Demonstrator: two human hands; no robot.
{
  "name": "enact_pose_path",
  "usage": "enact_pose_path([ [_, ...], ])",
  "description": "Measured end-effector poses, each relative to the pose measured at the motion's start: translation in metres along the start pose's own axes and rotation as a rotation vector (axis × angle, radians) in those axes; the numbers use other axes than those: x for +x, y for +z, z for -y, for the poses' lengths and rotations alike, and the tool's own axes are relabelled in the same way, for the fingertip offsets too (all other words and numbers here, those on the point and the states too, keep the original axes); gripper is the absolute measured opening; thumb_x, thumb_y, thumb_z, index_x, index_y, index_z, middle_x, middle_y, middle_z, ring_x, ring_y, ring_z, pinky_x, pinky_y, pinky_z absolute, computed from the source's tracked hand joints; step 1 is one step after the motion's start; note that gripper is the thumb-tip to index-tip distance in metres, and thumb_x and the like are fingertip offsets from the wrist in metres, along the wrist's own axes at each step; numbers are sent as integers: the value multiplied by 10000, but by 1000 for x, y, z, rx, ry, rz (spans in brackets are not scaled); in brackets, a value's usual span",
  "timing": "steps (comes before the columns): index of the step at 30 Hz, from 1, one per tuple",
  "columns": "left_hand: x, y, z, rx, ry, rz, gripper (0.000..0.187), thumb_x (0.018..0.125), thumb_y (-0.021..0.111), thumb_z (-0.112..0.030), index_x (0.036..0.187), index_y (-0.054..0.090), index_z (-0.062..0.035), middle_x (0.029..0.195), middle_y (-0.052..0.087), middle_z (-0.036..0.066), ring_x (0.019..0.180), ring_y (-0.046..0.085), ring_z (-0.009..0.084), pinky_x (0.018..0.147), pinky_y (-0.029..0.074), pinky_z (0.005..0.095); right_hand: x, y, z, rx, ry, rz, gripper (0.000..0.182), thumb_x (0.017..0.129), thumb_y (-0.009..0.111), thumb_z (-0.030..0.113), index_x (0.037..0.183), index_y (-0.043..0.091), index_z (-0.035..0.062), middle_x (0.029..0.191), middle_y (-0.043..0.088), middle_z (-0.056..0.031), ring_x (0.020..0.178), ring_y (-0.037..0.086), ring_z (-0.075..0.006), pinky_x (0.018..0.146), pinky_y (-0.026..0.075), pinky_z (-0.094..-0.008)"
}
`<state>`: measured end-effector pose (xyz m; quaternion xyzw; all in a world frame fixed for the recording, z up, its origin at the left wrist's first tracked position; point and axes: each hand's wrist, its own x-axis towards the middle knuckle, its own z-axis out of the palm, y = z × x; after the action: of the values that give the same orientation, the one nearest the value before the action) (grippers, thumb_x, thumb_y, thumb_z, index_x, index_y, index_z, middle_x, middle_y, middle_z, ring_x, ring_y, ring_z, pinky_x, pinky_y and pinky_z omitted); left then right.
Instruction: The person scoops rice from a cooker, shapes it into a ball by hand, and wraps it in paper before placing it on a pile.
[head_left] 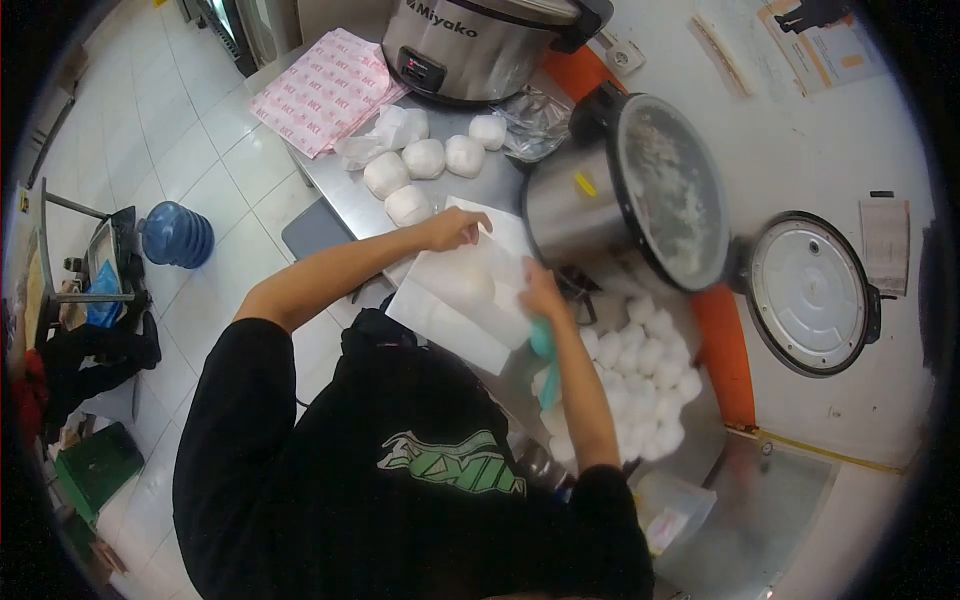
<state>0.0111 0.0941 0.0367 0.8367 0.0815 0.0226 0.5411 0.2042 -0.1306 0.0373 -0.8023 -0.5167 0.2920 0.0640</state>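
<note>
Between my hands a white paper sheet (445, 325) is being folded over, and a pale rounded lump shows faintly at its middle. At its far left edge the fingers of my left hand (458, 229) pinch the paper. My right hand (542, 294) grips the sheet's right side, with its fingertips partly hidden. Under my right wrist lies a teal scoop (543, 345). Several white paper-wrapped bundles (424, 158) sit just beyond my left hand. To the right of my right forearm is a heap of white rounded portions (640, 385), probably rice.
An open steel rice cooker (575, 200) with rice inside stands close beyond my right hand, its lid (812, 292) swung right. A Miyako cooker (470, 50) is at the back. Pink printed paper (325, 90) lies at the table's left corner. A clear container (672, 510) is lower right.
</note>
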Motion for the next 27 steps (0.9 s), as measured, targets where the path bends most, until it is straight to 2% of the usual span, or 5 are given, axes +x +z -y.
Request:
enact_pose_path([
  [7, -29, 14, -7, 126, 334, -241, 489, 757, 541, 108, 1211, 534, -75, 1113, 564, 149, 1011, 576, 315, 891, 448, 402, 13, 11, 8, -75, -169, -159, 630, 755, 651, 67, 1339, 424, 129, 1119, 487, -198, 1078, 456, -392, 957, 392, -445],
  [16, -49, 22, 14, -31, 99, -335, 471, 764, 535, 118, 1198, 553, -62, 1081, 606, 158, 974, 599, 319, 882, 458, 395, 25, -10, 9, -127, -179, -27, 361, 737, 602, 38, 1090, 557, 94, 890, 567, -186, 916, 544, -358, 865, 429, -432],
  [19, -62, 35, 17, -133, -13, -505, 438, 769, 570, 79, 1182, 570, -65, 1160, 572, 163, 1055, 561, 318, 924, 431, 409, 7, -26, 25, -7, -189, 152, 308, 749, 568, 38, 1053, 561, 86, 761, 551, -194, 832, 570, -357, 835, 436, -425],
  [22, -85, 68, -5, 338, 16, -936, 435, 770, 630, -2, 1193, 568, -84, 1263, 506, 162, 1154, 496, 312, 990, 381, 425, -2, -19, 27, -18, -208, 223, 313, 779, 567, 73, 1091, 567, 53, 783, 562, -191, 830, 577, -350, 790, 451, -405],
  [27, -116, 138, -18, 642, 221, -214, 673, 806, 668, -320, 1380, 394, -102, 1464, 330, 135, 1344, 326, 291, 1104, 262, 453, 4, 7, 39, 31, -460, -184, 359, 845, 586, 123, 1184, 576, 5, 939, 562, -174, 870, 563, -320, 756, 467, -373],
])
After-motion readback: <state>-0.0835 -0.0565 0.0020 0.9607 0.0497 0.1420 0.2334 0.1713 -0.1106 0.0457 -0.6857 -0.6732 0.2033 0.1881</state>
